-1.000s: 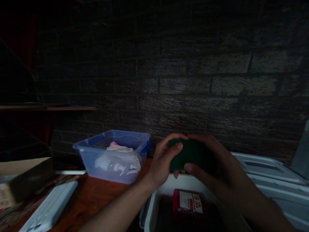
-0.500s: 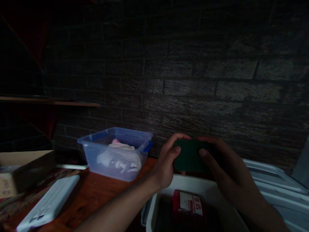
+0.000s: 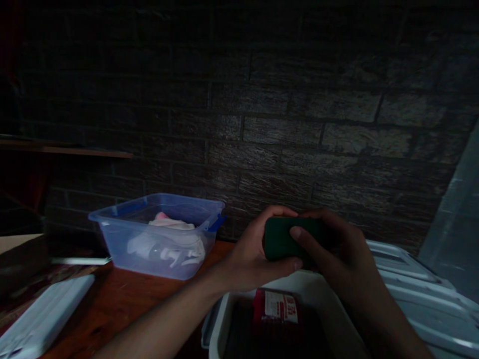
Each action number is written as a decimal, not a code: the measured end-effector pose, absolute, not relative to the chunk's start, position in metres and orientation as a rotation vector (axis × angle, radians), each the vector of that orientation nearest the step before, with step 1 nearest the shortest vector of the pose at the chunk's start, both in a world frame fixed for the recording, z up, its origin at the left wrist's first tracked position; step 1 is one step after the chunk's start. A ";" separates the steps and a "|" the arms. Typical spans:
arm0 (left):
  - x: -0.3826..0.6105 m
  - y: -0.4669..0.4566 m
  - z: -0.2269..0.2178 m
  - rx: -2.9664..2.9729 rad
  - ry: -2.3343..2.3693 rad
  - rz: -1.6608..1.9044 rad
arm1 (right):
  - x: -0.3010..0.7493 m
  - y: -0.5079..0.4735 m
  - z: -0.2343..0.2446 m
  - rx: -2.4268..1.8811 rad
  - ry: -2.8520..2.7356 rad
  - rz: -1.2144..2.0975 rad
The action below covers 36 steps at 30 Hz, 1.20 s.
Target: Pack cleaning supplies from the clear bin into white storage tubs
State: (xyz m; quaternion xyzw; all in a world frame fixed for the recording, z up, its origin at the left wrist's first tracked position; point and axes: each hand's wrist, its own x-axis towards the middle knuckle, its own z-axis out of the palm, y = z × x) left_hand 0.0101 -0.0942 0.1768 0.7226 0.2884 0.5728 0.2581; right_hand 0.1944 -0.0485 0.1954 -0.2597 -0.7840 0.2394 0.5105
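Observation:
A dark green block-like thing with rounded corners (image 3: 279,239) is held up between both hands; its exact kind does not show in the dim light. My left hand (image 3: 254,249) is wrapped round its left end, thumb along the lower edge. On the right, my right hand (image 3: 339,244) grips the other end with its thumb pressed on the near face. Below the hands stands a white bin (image 3: 220,324), and inside it lies a red package (image 3: 280,314) with a white printed label.
A clear blue-tinted plastic box (image 3: 149,249) with white cloth in it stands on the wooden table (image 3: 130,294). Left of it lie a white flat case (image 3: 48,314) and an open cardboard box (image 3: 22,254). Pale plastic lids (image 3: 422,299) lie at right. A dark brick wall (image 3: 262,124) rises behind.
The view has turned slightly right. My left thumb has moved from the block's face to its lower edge, and my right thumb reaches further across. The hands are closer together.

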 end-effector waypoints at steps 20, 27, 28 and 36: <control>0.006 -0.093 0.178 1.560 0.805 1.822 | 0.191 -0.058 0.193 -0.400 -1.935 0.737; 0.007 -0.094 0.178 1.886 0.868 1.886 | 0.191 -0.059 0.196 -0.568 -1.809 0.843; 0.007 -0.095 0.179 1.906 0.868 1.874 | 0.192 -0.059 0.197 -0.603 -1.791 0.867; 0.005 -0.093 0.176 1.936 0.831 1.818 | 0.193 -0.054 0.197 -0.616 -1.715 0.774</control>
